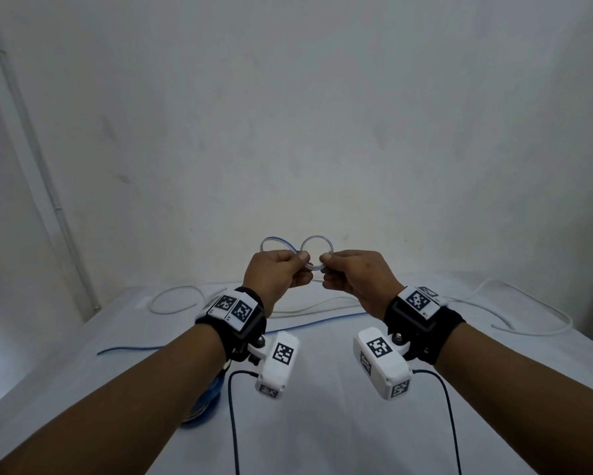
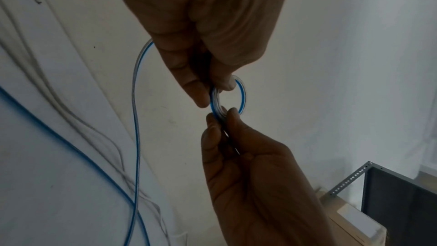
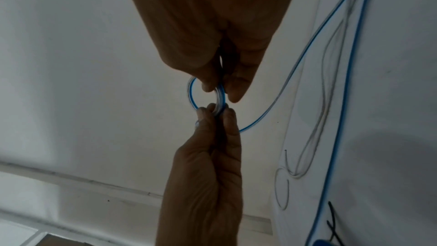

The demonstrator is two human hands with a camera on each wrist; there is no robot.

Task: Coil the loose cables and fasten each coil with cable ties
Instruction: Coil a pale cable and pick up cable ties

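The coiling step is in hand, and by the look of it only just begun. Both hands are raised above the bench (image 1: 322,423) and meet at a small coil (image 1: 316,252) of clear cable with a blue stripe. The left hand (image 1: 276,272) pinches the coil's near edge between thumb and fingers (image 2: 196,89), which are curled closed on it. The right hand (image 1: 353,277) pinches the same ring from the opposite side, its fingers (image 3: 212,79) likewise closed on the turns. The coil sits right between the two sets of fingertips, touching both.

A second, looser loop (image 1: 276,245) stands just beyond the left hand's fingers. From there the rest of the blue-striped cable (image 2: 136,137) hangs down and trails across the bench, well away from the fingers. So I judge that most of the length is not yet wound.

The next move calls for one hand to keep the finished turns pinched flat. The other must let go, draw up slack and lay a new turn alongside, matching the ring's size. The cable looks springy, so a slack pinch could let the turns pop open.

A white cable (image 1: 528,313) lies loose on the bench beyond the right hand, unwound. No cable tie is visible near either hand.
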